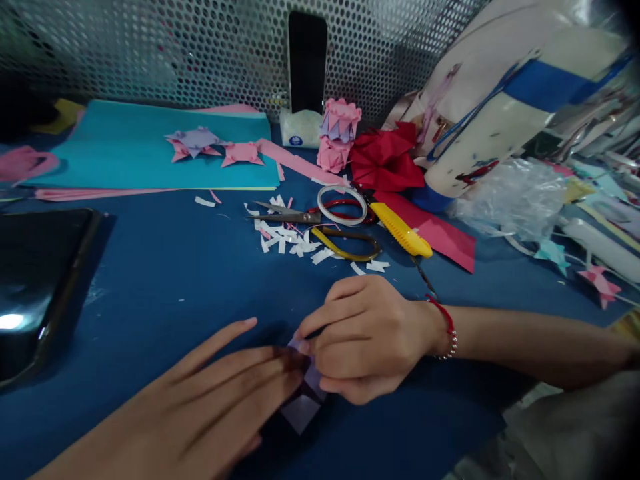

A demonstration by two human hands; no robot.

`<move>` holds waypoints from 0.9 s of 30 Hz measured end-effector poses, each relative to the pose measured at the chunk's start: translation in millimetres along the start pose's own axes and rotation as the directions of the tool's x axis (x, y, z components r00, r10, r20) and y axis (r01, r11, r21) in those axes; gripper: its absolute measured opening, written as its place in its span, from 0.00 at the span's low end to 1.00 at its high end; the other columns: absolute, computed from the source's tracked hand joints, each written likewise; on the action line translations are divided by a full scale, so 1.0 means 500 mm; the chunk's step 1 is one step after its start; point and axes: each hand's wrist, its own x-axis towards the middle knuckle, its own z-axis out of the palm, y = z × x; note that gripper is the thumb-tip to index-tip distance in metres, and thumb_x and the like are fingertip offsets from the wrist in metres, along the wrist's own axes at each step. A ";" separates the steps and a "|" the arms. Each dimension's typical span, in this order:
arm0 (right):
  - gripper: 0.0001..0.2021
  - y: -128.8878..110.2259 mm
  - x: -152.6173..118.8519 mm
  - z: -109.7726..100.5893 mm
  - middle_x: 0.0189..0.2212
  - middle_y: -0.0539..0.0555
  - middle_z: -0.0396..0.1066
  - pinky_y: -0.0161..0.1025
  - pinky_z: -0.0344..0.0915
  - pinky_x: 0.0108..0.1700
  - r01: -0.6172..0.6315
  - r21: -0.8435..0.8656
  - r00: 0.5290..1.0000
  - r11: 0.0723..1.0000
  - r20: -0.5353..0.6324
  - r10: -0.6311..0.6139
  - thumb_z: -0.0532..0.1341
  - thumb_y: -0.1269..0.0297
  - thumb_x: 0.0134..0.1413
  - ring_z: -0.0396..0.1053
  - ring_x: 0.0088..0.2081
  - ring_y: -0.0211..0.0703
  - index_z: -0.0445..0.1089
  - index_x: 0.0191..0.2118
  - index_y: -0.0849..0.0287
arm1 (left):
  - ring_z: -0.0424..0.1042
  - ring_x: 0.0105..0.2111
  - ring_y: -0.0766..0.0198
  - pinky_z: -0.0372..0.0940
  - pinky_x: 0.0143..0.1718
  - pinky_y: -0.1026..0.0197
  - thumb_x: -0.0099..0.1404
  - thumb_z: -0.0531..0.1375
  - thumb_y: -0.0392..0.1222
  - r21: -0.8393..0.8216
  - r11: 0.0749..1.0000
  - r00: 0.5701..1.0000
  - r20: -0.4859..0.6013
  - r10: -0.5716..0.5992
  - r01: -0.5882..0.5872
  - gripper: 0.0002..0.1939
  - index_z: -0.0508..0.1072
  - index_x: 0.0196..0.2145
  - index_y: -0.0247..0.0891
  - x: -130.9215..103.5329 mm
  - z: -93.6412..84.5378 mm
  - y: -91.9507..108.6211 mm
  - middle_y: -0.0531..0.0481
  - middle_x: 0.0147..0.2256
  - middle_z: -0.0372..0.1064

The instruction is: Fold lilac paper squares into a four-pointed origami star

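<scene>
A small folded piece of purple paper [302,411] lies on the blue tabletop between my hands, partly hidden under the fingers. My left hand [220,393] reaches in from the lower left, its fingers laid over the paper's left side and one finger spread away from the rest. From the right comes my right hand [363,340], with a red beaded bracelet on the wrist. Its fingers are curled, and thumb and forefinger press together at the paper's upper edge.
Scissors [290,215], white paper scraps [285,237], a tape roll [342,205] and a yellow cutter [401,230] lie beyond my hands. A black tablet or phone [40,280] is at left, teal paper [125,147] behind, a slanted bottle [500,127] at right.
</scene>
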 end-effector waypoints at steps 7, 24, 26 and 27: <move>0.18 -0.002 -0.006 0.000 0.40 0.50 0.91 0.41 0.73 0.44 -0.061 0.011 0.997 0.998 0.054 0.060 0.64 0.65 0.93 0.92 0.45 0.38 0.82 0.42 0.55 | 0.84 0.65 0.70 0.52 0.90 0.66 0.91 0.52 0.28 -0.046 0.992 0.993 -0.004 -0.120 0.120 0.25 0.82 0.67 0.49 0.049 -0.029 -0.039 0.58 0.61 0.88; 0.19 -0.007 -0.025 -0.006 0.36 0.48 0.87 0.40 0.72 0.42 -0.025 0.031 0.999 0.999 -0.024 0.026 0.63 0.61 0.95 0.86 0.40 0.38 0.85 0.45 0.54 | 0.85 0.51 0.64 0.58 0.83 0.57 0.96 0.59 0.36 0.069 0.995 0.996 0.050 0.067 -0.071 0.13 0.83 0.58 0.50 0.109 -0.059 -0.101 0.58 0.50 0.88; 0.16 -0.007 -0.030 -0.006 0.37 0.48 0.88 0.41 0.70 0.41 0.016 0.022 1.000 1.000 0.025 -0.017 0.66 0.60 0.92 0.87 0.41 0.39 0.85 0.43 0.53 | 0.84 0.51 0.64 0.59 0.83 0.55 0.95 0.57 0.34 0.087 0.992 0.995 0.039 0.088 -0.091 0.16 0.83 0.56 0.50 0.119 -0.050 -0.102 0.58 0.48 0.88; 0.15 -0.006 -0.032 -0.006 0.38 0.49 0.88 0.42 0.69 0.40 0.026 0.017 0.998 1.000 0.062 -0.027 0.69 0.60 0.90 0.87 0.42 0.39 0.85 0.42 0.53 | 0.84 0.51 0.63 0.60 0.83 0.54 0.95 0.56 0.33 0.095 0.990 0.994 0.031 0.103 -0.105 0.17 0.83 0.54 0.50 0.123 -0.045 -0.103 0.58 0.48 0.88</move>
